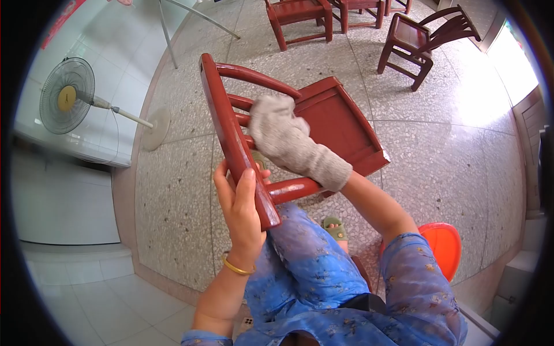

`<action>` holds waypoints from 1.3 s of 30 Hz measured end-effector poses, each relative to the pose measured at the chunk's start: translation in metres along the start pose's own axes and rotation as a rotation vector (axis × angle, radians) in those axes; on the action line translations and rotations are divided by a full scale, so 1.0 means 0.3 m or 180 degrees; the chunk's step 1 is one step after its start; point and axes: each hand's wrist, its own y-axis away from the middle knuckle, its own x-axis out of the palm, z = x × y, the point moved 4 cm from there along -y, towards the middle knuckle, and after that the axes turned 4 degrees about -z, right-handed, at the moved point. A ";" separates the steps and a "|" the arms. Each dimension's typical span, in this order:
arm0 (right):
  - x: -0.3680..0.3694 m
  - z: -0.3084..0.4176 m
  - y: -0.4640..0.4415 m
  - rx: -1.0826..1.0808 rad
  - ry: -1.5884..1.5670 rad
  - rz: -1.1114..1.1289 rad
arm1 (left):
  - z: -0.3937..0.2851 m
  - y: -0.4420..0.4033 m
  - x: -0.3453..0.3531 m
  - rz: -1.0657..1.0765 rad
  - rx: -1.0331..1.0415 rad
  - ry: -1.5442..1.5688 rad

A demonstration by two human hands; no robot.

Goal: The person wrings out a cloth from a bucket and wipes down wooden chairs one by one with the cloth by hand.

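Note:
A dark red wooden chair (346, 124) is tilted in front of me, its top rail (222, 127) running down toward my lap. Near the rail's lower end, my bare left hand (242, 205) is wrapped round it, thumb on top. A grey knitted glove or cloth (283, 138) covers my right hand (277, 124), which lies against the back slats between the rail and the seat. The covering hides my right fingers and blurs slightly.
More red chairs (297, 12) stand at the top, one (410, 34) turned at the upper right. A standing fan (68, 95) is at the left, near metal legs (167, 34). An orange-red basin (447, 248) lies by my right elbow. My green slipper (334, 228) is below.

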 end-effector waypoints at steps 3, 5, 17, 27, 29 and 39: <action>0.118 -0.016 0.062 -0.0158 -0.1988 -0.0230 | 0.004 -0.008 0.010 0.0052 -0.0007 0.0042; 0.169 -0.038 0.148 -0.0279 -0.2109 -0.0534 | 0.000 -0.007 0.010 0.0082 0.0066 0.0011; 0.144 -0.036 0.126 0.0191 -0.2536 0.1412 | -0.001 -0.013 -0.001 0.0098 0.0051 0.0194; -0.013 -0.031 -0.001 0.0182 -0.3463 0.0090 | -0.002 -0.014 0.001 0.0173 0.0074 0.0105; 0.001 -0.032 0.021 0.0309 -0.3511 0.0196 | -0.010 -0.012 0.005 0.0207 0.0113 0.0042; 0.344 -0.024 0.338 -0.0044 -0.3777 0.1345 | -0.005 -0.016 0.001 0.0233 0.0255 0.0034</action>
